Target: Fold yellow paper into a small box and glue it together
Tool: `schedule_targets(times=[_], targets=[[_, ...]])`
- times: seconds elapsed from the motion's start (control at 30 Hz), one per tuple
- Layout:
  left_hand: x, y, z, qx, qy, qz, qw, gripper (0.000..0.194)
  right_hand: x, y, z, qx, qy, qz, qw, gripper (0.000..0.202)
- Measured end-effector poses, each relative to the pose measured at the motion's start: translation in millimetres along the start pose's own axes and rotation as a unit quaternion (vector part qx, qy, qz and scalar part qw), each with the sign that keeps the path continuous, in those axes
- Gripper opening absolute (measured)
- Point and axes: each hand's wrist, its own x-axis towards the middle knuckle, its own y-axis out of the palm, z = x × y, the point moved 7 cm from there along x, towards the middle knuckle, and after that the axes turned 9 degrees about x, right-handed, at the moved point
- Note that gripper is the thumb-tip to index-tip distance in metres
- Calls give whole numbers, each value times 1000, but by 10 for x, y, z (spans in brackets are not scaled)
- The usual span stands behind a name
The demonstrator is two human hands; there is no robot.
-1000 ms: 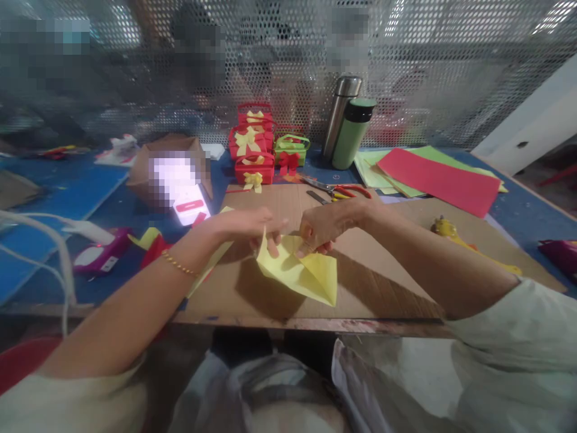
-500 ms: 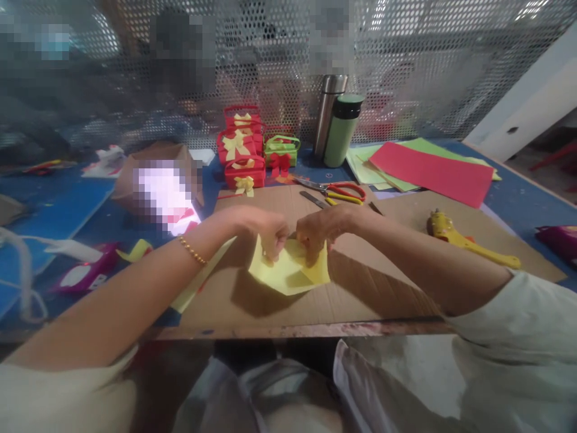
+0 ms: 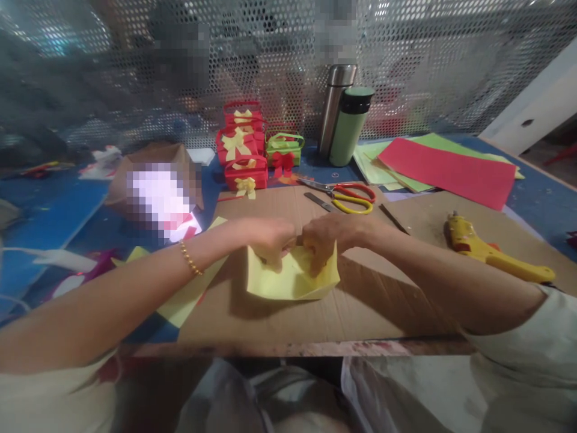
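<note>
A folded yellow paper box rests on the brown cardboard sheet, its near wall bent up. My left hand is closed on its far left part, fingers reaching down inside. Opposite it, my right hand grips the far right part, also with curled fingers inside the box. The far wall is mostly hidden behind both hands. Just beyond them lie scissors with red and yellow handles.
A yellow glue gun lies to the right. Small red boxes and a green box with bows stand behind. Farther right are two flasks and red paper. A lit phone leans against a brown container at left.
The yellow paper's walls stand straighter and its sides look squarer. Both hands have stayed on it. The view has shifted slightly, with the glue gun now farther right.
</note>
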Motion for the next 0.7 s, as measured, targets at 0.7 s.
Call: schedule_targets(times=[0.7], targets=[[-5,40,110,26,-49,-65,996,40,20,12,-106,25,-22,-94,995,48]])
